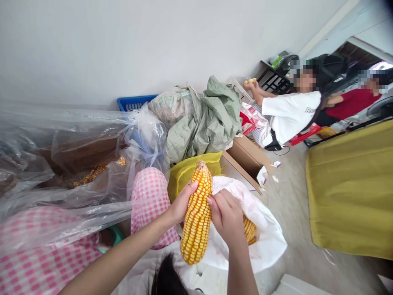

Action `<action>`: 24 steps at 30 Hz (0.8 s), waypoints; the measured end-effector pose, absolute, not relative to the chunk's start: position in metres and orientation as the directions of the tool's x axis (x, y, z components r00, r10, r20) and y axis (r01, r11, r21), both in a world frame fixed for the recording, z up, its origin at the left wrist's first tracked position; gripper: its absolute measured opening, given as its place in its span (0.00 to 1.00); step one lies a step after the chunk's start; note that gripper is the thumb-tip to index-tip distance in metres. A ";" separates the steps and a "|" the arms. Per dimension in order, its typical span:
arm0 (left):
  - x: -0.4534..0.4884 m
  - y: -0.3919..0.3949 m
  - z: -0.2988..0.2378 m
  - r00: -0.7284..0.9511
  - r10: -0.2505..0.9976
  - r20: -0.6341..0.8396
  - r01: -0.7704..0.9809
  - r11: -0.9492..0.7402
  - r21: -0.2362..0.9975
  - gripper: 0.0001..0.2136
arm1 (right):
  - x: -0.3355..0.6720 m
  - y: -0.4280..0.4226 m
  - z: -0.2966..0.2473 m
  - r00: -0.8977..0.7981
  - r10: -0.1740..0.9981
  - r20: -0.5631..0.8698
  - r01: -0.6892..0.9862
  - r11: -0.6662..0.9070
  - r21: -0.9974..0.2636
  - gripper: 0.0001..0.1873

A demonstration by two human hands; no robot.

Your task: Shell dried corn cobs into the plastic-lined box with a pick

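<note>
Dark hair (pixel 168 276) at the lower edge, a big yellow corn cob (pixel 196 221) just above it

Both forearms reach in from the bottom, and the corn cob stands nearly upright between the two hands, leaning slightly, its dry brownish end at the top. The left hand (pixel 183 203) is wrapped round the upper part from the left, thumb laid along the kernels. The right hand (pixel 229 213) is folded in, with its thumb tip against the right edge of the cob; whether it pinches a kernel, I cannot tell.

Under and beside the right hand, a white sack (pixel 268 250) lies open, with more corn (pixel 249 230) inside. Behind the cob is a yellow mesh bag (pixel 178 177); to its left, pink checked cloth (pixel 150 192) shows next to clear plastic sheeting (pixel 92 207), where loose kernels (pixel 95 174) lie.

Farther back, a grey-green sack (pixel 211 119) is heaped near the wall, close to a blue basket (pixel 135 99) and an opened cardboard box (pixel 245 153). Beyond them, a co-worker in a white shirt (pixel 291 114) holds something yellowish, and another person in red (pixel 356 104) sits past that. Mustard cloth (pixel 350 188) hangs at the right.
</note>
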State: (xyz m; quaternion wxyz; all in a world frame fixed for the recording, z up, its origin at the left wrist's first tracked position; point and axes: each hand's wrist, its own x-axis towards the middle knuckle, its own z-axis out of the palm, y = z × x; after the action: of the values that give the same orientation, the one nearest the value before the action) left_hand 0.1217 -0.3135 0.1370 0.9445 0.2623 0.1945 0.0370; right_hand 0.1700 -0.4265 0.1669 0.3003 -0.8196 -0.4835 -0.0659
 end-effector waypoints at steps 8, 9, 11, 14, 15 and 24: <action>0.116 -0.315 0.129 0.962 -0.088 -0.259 0.212 0.838 0.502 0.28 | 0.188 -0.485 0.140 0.888 0.378 0.264 0.284 0.002 -0.959 0.21; 0.115 -0.315 0.129 0.963 -0.092 -0.252 0.213 0.833 0.511 0.29 | 0.191 -0.494 0.135 0.909 0.361 0.209 0.264 -0.109 -0.958 0.21; 0.116 -0.314 0.128 0.967 -0.084 -0.242 0.204 0.825 0.527 0.28 | 0.196 -0.505 0.127 0.924 0.380 0.037 0.232 -0.483 -0.844 0.15; 0.117 -0.316 0.123 0.967 -0.074 -0.242 0.198 0.818 0.540 0.27 | 0.188 -0.498 0.124 0.931 0.365 0.003 0.260 -0.658 -0.707 0.15; 0.117 -0.317 0.120 0.966 -0.043 -0.255 0.181 0.817 0.547 0.27 | 0.183 -0.490 0.126 0.924 0.381 0.034 0.281 -0.616 -0.736 0.15; 0.108 -0.315 0.113 0.975 0.129 -0.183 0.046 0.686 0.726 0.21 | 0.167 -0.432 0.153 0.756 0.619 0.214 0.601 -0.524 -0.603 0.16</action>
State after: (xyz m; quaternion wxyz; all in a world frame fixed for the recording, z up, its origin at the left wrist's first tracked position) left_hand 0.1083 -0.3155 0.1134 0.9114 0.3956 0.1105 0.0229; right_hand 0.1668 -0.4323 0.1526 0.3403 -0.8729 -0.3493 0.0133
